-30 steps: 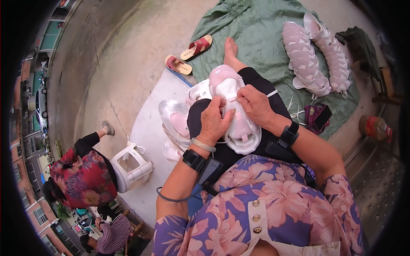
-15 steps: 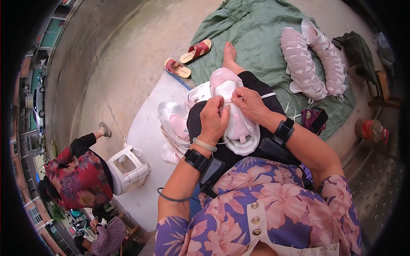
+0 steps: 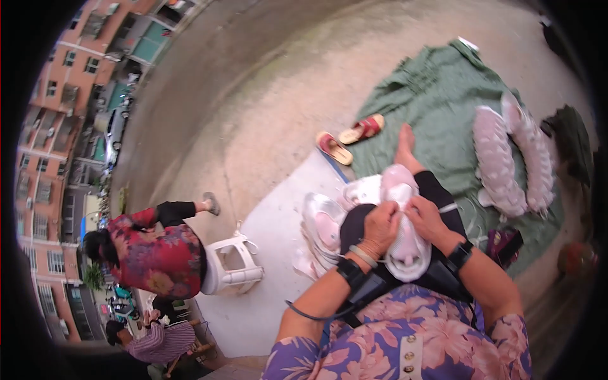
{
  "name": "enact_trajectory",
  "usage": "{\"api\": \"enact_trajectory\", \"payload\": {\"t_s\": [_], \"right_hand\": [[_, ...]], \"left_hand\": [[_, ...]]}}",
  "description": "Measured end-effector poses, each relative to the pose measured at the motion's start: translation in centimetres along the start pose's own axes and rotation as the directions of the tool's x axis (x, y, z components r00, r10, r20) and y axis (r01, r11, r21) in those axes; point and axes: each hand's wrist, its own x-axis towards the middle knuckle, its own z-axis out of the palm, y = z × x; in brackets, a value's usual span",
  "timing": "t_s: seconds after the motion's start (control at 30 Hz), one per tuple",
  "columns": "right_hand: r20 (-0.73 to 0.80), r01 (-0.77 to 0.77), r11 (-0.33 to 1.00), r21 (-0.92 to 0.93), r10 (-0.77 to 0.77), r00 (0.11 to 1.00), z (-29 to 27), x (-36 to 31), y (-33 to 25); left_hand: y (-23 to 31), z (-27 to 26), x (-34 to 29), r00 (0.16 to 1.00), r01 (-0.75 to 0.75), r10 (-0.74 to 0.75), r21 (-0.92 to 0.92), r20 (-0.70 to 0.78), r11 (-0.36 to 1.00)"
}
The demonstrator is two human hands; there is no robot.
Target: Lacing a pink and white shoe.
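Far to the left of the left hand, a person in a red floral top [image 3: 158, 256] sits on a white plastic stool [image 3: 244, 277]; lower down is a second person in a striped purple top [image 3: 161, 342]. Nearer, a pale grey-white ground sheet [image 3: 253, 320] spreads out, and just left of the left hand lies a pile of pink-and-white shoe pieces [image 3: 324, 225]. Beyond that hand, farther from the wearer, sit two red-strapped, tan-soled slippers [image 3: 362, 130].

The left hand [image 3: 380, 228] has its fingers curled, gripping the left side of a pale pink and white soft shoe [image 3: 407, 246], which rests on the lap between both hands. The right hand [image 3: 430, 218] pinches it from the other side, the fingertips nearly meeting; blur hides what exactly lies between them.

Right of the right hand, a crumpled green cloth [image 3: 437, 95] carries two long rows of nested pale pink shoe pieces [image 3: 500, 164] and, closer in, a dark purple pouch [image 3: 503, 246].

The shoe could slip or twist, since only knees support it: a shifting leg or an uneven pull would be enough. The dark cable [image 3: 304, 311] by the left forearm might snag. No label or lettering is legible.
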Motion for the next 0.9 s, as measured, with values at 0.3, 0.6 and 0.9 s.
{"api": "enact_trajectory", "payload": {"t_s": [0.3,0.6,0.9], "right_hand": [[0.268,-0.207,0.927,0.312,0.124,0.955,-2.8,-0.5,0.3],[0.21,0.088,0.99,-0.109,-0.064,0.976,-6.8,-0.8,0.3],[-0.067,0.134,0.979,-0.152,-0.146,0.987,-5.5,-2.8,2.5]], "left_hand": [[-0.1,1.5,-1.2,0.994,0.104,-0.101,0.113,-0.036,0.988],[-9.5,-16.6,-4.4,0.702,0.502,-0.42,-0.019,-0.575,0.865],[-3.8,-11.3,-3.6,0.993,0.106,-0.068,0.472,-0.096,0.875]]}}
